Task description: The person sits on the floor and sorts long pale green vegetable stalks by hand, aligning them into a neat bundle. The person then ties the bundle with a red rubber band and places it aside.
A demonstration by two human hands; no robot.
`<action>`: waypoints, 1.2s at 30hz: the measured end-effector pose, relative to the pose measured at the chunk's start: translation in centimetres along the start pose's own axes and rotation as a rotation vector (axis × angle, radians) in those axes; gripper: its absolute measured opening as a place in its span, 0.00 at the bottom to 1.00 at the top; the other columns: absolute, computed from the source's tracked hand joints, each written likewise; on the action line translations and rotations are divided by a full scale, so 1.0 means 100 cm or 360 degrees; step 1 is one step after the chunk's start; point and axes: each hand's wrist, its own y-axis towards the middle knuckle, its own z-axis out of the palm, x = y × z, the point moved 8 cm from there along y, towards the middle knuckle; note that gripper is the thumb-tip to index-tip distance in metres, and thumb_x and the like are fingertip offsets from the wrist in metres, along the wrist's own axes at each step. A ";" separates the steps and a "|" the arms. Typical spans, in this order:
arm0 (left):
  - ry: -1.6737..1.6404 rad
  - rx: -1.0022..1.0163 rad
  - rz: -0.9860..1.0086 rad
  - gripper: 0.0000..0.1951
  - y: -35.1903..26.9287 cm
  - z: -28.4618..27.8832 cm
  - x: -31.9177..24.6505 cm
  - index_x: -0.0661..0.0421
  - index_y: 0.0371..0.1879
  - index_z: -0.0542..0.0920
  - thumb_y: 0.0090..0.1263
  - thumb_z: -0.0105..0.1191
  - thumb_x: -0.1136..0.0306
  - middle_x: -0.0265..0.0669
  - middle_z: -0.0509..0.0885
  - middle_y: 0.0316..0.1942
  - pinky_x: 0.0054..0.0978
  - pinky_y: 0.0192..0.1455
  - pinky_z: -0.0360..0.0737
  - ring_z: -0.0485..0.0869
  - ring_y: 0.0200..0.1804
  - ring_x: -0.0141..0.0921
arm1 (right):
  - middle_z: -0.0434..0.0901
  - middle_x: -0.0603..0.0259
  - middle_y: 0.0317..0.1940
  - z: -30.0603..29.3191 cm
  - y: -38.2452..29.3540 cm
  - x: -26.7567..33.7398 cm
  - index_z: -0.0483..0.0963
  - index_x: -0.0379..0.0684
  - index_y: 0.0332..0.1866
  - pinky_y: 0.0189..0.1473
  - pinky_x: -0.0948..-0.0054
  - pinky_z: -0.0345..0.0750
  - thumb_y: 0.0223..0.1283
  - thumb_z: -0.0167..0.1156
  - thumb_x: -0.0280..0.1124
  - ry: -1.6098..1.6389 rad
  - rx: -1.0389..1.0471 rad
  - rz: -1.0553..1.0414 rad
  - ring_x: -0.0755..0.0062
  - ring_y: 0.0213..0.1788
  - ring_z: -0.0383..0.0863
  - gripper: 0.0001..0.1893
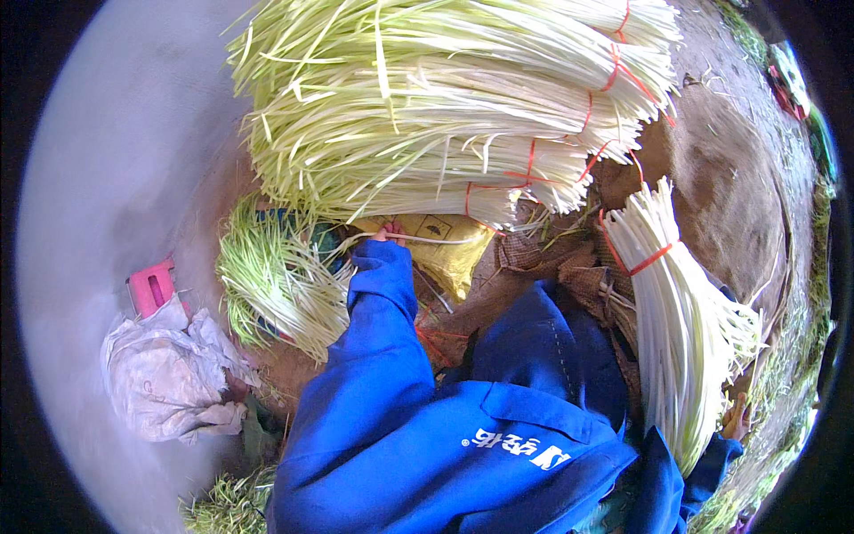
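My left hand [390,231], partly hidden by the blue sleeve, has its fingers closed around a thin pale stalk [440,238]. It is just below a large stack of tied, blanched garlic greens [427,113]. Under that hand lies a yellow printed sack [446,257]. A loose heap of the same greens [283,280] spreads left of my forearm. On my right, a bundle of white stalks [667,320] bound with red ties [652,259] leans against my arm. My right hand [737,418] shows at this bundle's outer side; its grip is mostly hidden.
A pink plastic object [152,287] and a crumpled white sack [167,374] are at the left. Brown burlap [717,167] covers ground at the right. Red ties [437,340] lie near my lap, and grassy scraps [230,504] are at lower left.
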 end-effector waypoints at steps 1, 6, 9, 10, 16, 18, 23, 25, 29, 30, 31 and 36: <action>0.0018 -0.0062 0.0021 0.04 -0.001 -0.002 0.004 0.59 0.36 0.74 0.65 0.49 0.75 0.44 0.79 0.42 0.45 0.58 0.74 0.77 0.49 0.41 | 0.56 0.82 0.15 -0.001 -0.002 0.000 0.75 0.44 0.49 0.13 0.84 0.45 0.63 0.58 0.39 0.0005 -0.0003 -0.0006 0.92 0.12 0.48 0.14; 0.0539 0.0181 -0.0046 0.13 -0.014 0.003 0.006 0.61 0.47 0.71 0.67 0.49 0.67 0.47 0.75 0.50 0.45 0.61 0.71 0.73 0.55 0.43 | 0.56 0.82 0.15 -0.012 -0.008 -0.003 0.75 0.44 0.49 0.13 0.84 0.45 0.63 0.58 0.38 -0.0013 0.0016 -0.0034 0.92 0.12 0.48 0.13; 0.0824 0.0104 -0.0178 0.16 -0.007 -0.029 0.009 0.57 0.49 0.71 0.66 0.51 0.63 0.42 0.73 0.50 0.42 0.59 0.73 0.75 0.51 0.42 | 0.58 0.81 0.15 -0.025 -0.006 0.002 0.74 0.42 0.50 0.13 0.84 0.46 0.63 0.58 0.36 0.0094 0.0095 -0.0056 0.92 0.12 0.49 0.14; 0.0898 0.0217 -0.0224 0.16 -0.003 -0.035 0.007 0.57 0.49 0.71 0.67 0.49 0.62 0.42 0.73 0.49 0.43 0.59 0.73 0.75 0.50 0.41 | 0.58 0.81 0.15 -0.034 -0.004 0.004 0.74 0.41 0.51 0.13 0.84 0.46 0.63 0.58 0.36 0.0118 0.0051 -0.0033 0.92 0.13 0.49 0.14; 0.2815 0.1408 0.1504 0.16 -0.044 0.051 -0.025 0.54 0.49 0.77 0.61 0.54 0.67 0.41 0.81 0.47 0.39 0.52 0.76 0.78 0.51 0.39 | 0.59 0.82 0.14 -0.109 -0.051 0.049 0.77 0.43 0.47 0.14 0.85 0.48 0.63 0.57 0.42 -0.0118 -0.0541 -0.0156 0.92 0.13 0.52 0.15; 0.1402 0.0990 0.0149 0.15 -0.061 0.078 -0.023 0.53 0.50 0.76 0.63 0.53 0.68 0.36 0.80 0.46 0.32 0.49 0.76 0.78 0.49 0.34 | 0.59 0.82 0.14 -0.123 -0.074 0.064 0.77 0.44 0.43 0.14 0.85 0.49 0.64 0.57 0.42 -0.0145 -0.0579 -0.0263 0.92 0.13 0.53 0.13; 0.1684 0.1767 0.0649 0.15 -0.270 0.292 0.038 0.57 0.55 0.73 0.71 0.48 0.70 0.35 0.78 0.50 0.23 0.54 0.72 0.76 0.52 0.27 | 0.57 0.81 0.12 -0.174 -0.125 0.068 0.75 0.41 0.41 0.13 0.83 0.47 0.66 0.54 0.34 0.0090 -0.0806 -0.0459 0.92 0.11 0.51 0.09; 0.1823 0.1998 0.0752 0.15 -0.366 0.345 0.069 0.59 0.56 0.71 0.72 0.44 0.72 0.36 0.76 0.54 0.27 0.60 0.71 0.75 0.55 0.28 | 0.59 0.80 0.12 -0.194 -0.128 0.053 0.76 0.40 0.41 0.13 0.82 0.48 0.67 0.53 0.34 -0.0056 -0.0908 -0.0394 0.91 0.12 0.52 0.09; 0.2108 0.3249 0.1080 0.14 -0.577 0.366 0.160 0.62 0.51 0.74 0.68 0.44 0.75 0.42 0.77 0.51 0.31 0.59 0.70 0.77 0.51 0.34 | 0.66 0.79 0.16 -0.218 -0.127 0.010 0.78 0.41 0.40 0.17 0.84 0.56 0.66 0.54 0.34 -0.0181 -0.0982 -0.0143 0.90 0.16 0.58 0.09; 0.2122 0.3630 0.0900 0.13 -0.619 0.349 0.191 0.62 0.49 0.75 0.65 0.48 0.75 0.44 0.77 0.49 0.32 0.57 0.70 0.77 0.51 0.36 | 0.72 0.73 0.20 -0.214 -0.123 0.013 0.78 0.40 0.40 0.22 0.80 0.65 0.65 0.55 0.34 -0.0544 -0.1008 -0.0300 0.85 0.21 0.65 0.09; 0.2257 0.3848 0.0830 0.13 -0.651 0.334 0.218 0.63 0.46 0.75 0.61 0.51 0.75 0.47 0.77 0.46 0.34 0.56 0.71 0.77 0.51 0.39 | 0.77 0.65 0.24 -0.200 -0.126 0.017 0.77 0.40 0.44 0.29 0.72 0.72 0.62 0.58 0.37 -0.1025 -0.0853 -0.0453 0.70 0.26 0.75 0.12; 0.2341 0.4677 0.0288 0.18 -0.729 0.216 0.340 0.60 0.49 0.74 0.59 0.57 0.71 0.48 0.76 0.49 0.35 0.56 0.72 0.76 0.54 0.45 | 0.74 0.50 0.49 -0.149 -0.148 -0.008 0.69 0.43 0.58 0.49 0.63 0.74 0.49 0.66 0.37 -0.1829 -0.0509 -0.0326 0.54 0.49 0.76 0.29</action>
